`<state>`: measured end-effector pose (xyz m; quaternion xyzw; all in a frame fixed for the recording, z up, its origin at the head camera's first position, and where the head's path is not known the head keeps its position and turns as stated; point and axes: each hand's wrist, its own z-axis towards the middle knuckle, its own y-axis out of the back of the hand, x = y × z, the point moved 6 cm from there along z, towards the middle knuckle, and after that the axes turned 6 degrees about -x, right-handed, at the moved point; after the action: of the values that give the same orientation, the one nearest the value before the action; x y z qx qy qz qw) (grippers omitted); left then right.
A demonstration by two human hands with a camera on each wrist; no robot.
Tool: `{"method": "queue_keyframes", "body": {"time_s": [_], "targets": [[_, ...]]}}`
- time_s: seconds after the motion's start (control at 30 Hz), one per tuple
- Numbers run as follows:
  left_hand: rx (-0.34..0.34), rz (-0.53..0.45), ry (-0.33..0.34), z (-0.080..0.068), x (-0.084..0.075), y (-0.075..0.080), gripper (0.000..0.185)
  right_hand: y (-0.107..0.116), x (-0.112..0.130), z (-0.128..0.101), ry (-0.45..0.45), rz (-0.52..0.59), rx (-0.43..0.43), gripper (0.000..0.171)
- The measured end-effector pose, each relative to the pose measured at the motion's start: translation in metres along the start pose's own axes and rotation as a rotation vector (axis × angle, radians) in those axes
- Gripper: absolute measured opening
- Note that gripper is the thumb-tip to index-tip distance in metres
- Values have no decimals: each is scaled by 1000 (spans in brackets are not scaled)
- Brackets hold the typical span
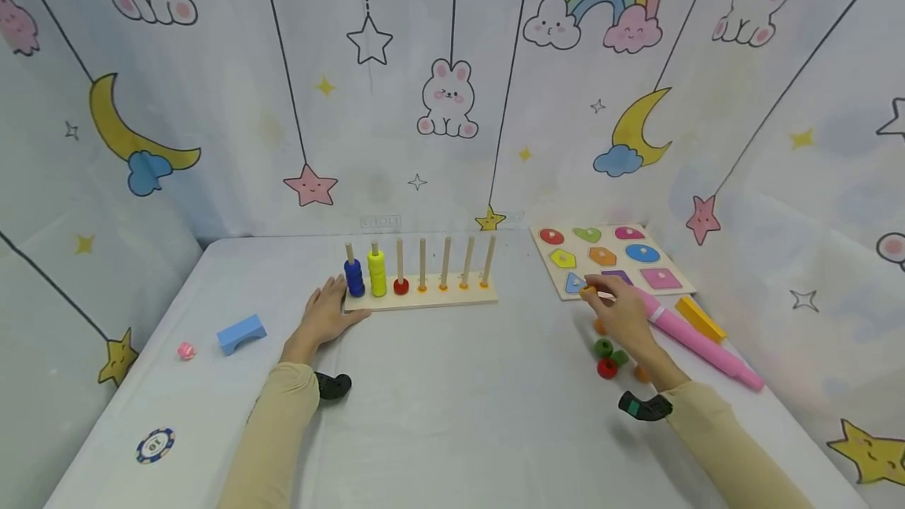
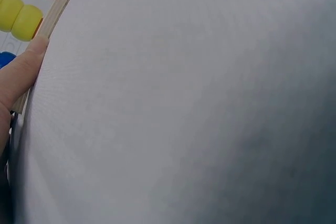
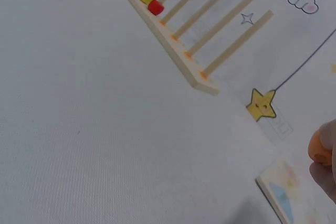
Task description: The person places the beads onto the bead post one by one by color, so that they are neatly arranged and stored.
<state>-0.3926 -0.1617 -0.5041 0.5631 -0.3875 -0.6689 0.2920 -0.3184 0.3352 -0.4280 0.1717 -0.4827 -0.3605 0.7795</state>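
Observation:
My left hand (image 1: 325, 316) holds the left end of a wooden bead stacker (image 1: 452, 294), its thumb along the base's front edge. Blue beads (image 1: 354, 279) and yellow beads (image 1: 377, 272) are stacked on the first two pegs, and a red bead (image 1: 401, 287) sits low on the third. The other pegs carry no stacked beads. Over at the right, my right hand (image 1: 622, 316) pinches an orange bead (image 3: 318, 148) between thumb and fingertips. In the head view that hand overlaps the near left corner of a shape puzzle board (image 1: 558, 277).
Loose green beads (image 1: 603, 348), a red bead (image 1: 607, 368) and orange beads lie below my right hand. A pink pen-shaped toy (image 1: 707, 344) and a yellow block (image 1: 700, 319) are along the right side. At left lie a blue arch block (image 1: 241, 334), a small pink piece (image 1: 186, 351) and a poker chip (image 1: 155, 445).

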Motion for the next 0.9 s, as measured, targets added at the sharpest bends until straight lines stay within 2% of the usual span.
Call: {"method": "queue_keyframes", "body": {"time_s": [0.23,0.47,0.63,0.73,0.9], "targets": [[5,-1,4,-1,-2,1,92,12,-19,-5,-14,-45,0,35],[7,-2,-12,2,-3,1,91,27,-47,-13,-68,-109,26,34],[9,13,-17,4,-3,1,92,32,-55,-17,-98,-127,47,34],[19,16,-11,5,-2,0,93,32,-57,-18,-126,-148,78,34],[32,12,-5,4,-1,-1,93,24,-65,-23,-183,-181,196,33]]}}
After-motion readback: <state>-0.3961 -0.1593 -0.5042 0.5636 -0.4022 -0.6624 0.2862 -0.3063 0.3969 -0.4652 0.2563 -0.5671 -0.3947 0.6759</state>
